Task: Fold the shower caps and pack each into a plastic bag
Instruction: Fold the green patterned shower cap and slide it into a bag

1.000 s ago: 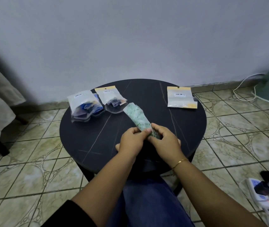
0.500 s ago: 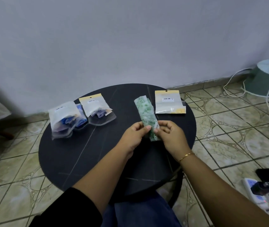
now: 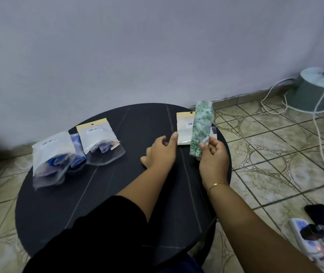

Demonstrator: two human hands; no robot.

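Dim, flat indoor light with a cool grey cast.
Soft shadow pools on the wall (image 3: pixel 3 123) at left; the packed bags (image 3: pixel 52 156) look slightly blurred, and wide-angle distortion bends the edges.

head view | worn high, faces forward-down | near | round table (image 3: pixel 117 194) fills centre

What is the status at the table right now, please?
Right hand grips folded green cap. Left hand open, reaching for empty bag. Nothing in the way.

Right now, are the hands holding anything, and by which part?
The right hand pinches the folded green shower cap near its lower end. The left hand holds nothing.
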